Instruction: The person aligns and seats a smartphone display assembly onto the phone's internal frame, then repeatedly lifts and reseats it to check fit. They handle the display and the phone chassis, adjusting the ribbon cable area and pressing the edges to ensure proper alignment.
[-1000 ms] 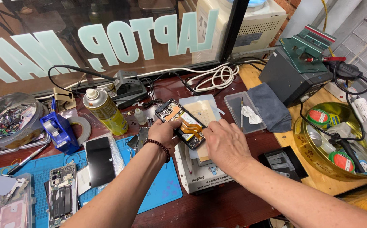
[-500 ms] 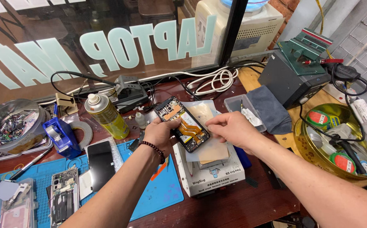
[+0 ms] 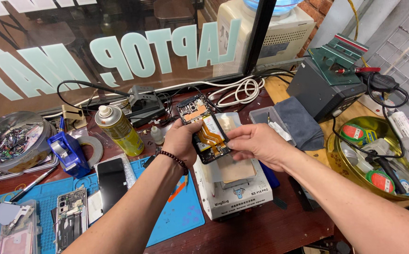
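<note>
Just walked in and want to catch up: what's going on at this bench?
A person holds an opened phone above a white heating plate. The left hand grips its left edge, while the right hand pinches the right edge with its fingers. The phone's back is off, showing copper foil and an orange flex cable. A yellow spray can stands to the left.

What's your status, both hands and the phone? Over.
Left hand grips opened phone from its left edge. Right hand pinches its right edge. Held above white heating plate. Nothing blocking.

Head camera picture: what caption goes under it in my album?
Both hands, left hand and right hand, hold an opened phone above a white heating plate.
</note>
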Tool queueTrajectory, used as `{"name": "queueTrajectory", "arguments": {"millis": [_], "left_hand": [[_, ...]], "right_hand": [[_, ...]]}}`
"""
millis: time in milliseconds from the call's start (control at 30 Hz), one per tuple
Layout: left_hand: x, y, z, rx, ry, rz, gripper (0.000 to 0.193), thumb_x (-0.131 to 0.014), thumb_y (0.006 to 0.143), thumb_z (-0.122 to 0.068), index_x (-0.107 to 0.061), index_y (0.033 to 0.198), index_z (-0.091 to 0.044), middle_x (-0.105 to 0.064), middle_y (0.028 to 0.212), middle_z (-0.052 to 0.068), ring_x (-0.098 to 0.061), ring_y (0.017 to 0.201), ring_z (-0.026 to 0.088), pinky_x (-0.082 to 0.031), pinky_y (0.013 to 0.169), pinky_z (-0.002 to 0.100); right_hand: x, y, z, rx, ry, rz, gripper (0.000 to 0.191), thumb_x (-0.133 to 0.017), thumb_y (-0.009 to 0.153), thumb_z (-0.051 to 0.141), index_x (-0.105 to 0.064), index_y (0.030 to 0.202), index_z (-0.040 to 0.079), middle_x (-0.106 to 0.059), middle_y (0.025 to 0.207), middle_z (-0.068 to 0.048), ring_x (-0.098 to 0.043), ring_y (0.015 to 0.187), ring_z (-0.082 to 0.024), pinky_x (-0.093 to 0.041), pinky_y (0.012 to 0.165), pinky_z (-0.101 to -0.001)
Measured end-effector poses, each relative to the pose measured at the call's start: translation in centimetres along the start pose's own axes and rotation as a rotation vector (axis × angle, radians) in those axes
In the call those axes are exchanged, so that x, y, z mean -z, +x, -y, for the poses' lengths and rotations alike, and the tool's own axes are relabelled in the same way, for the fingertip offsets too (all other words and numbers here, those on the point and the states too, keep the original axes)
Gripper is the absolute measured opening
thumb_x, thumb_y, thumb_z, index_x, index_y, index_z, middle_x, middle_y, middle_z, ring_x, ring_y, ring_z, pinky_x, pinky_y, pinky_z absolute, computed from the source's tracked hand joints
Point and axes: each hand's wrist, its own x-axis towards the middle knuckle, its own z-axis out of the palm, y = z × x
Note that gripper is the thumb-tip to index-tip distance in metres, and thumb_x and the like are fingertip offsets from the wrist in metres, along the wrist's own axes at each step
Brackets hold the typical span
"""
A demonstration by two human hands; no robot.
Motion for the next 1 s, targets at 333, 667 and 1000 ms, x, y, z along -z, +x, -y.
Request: {"name": "queueTrajectory", "arguments": {"millis": [333,667,1000], "left_hand": [[-1.8,-1.7,-1.3,0.001,0.025,0.041,0.021,-0.062,0.092,-0.003,-0.061,0.112,-0.006,-0.071,0.107,0.008,-0.071,0.097,0.025,-0.06,0.09,0.046],[-3.2,-2.8,-2.6,0.244,-0.076,0.265,0.046,-0.048,0.101,-0.049,-0.063,0.114,-0.008,-0.071,0.105,0.011,-0.072,0.093,0.028,-0.061,0.085,0.049],[-3.6,-2.0,-2.3,0.217,-0.008,0.273,0.038,-0.048,0.104,-0.043,-0.061,0.119,-0.011,-0.072,0.108,0.011,-0.072,0.095,0.028,-0.061,0.085,0.05]], "right_hand": [[-1.1,-1.1,0.5,0.092,0.001,-0.035,0.029,-0.069,0.088,0.003,-0.071,0.116,-0.004,-0.076,0.095,-0.009,-0.07,0.074,-0.014,-0.061,0.07,-0.0267],[-1.6,-1.2,1.0,0.171,-0.033,-0.028,0.025,-0.067,0.088,0.002,-0.071,0.111,-0.004,-0.074,0.093,-0.009,-0.067,0.073,-0.012,-0.057,0.068,-0.0266],[-1.5,-1.5,1.0,0.179,-0.023,0.001,0.02,-0.068,0.087,0.004,-0.07,0.106,-0.004,-0.072,0.092,-0.007,-0.068,0.073,-0.013,-0.059,0.069,-0.0278]]}}
